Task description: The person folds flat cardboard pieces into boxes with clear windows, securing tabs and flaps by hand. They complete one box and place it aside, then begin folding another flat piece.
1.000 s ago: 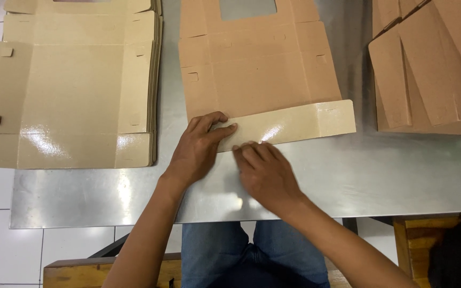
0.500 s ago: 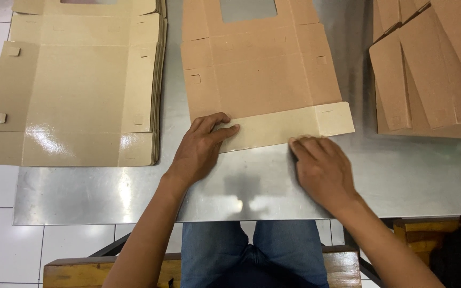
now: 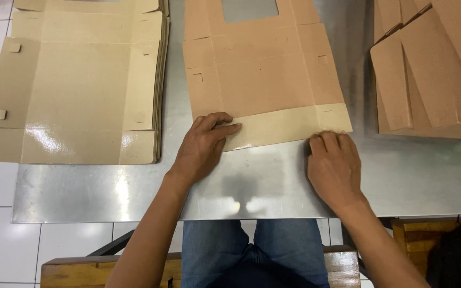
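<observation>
A flat brown cardboard box blank (image 3: 262, 80) with a window cut-out lies on the steel table (image 3: 412, 176) in front of me. Its near flap (image 3: 284, 128) is folded back, showing a lighter glossy side. My left hand (image 3: 204, 149) presses flat on the left end of that flap, fingers pointing right. My right hand (image 3: 334, 168) presses its fingertips on the flap's right end, near the corner. Neither hand grips anything; both lie flat on the fold.
A stack of unfolded glossy blanks (image 3: 76, 85) lies at the left, overhanging the table edge. Folded brown cardboard pieces (image 3: 433, 69) are piled at the right. My jeans-clad legs (image 3: 252, 250) and a wooden bench (image 3: 76, 269) show below; white floor tiles on the left.
My right hand has slid along the folded flap from beside my left hand to the flap's right end. The left hand has stayed in place.
</observation>
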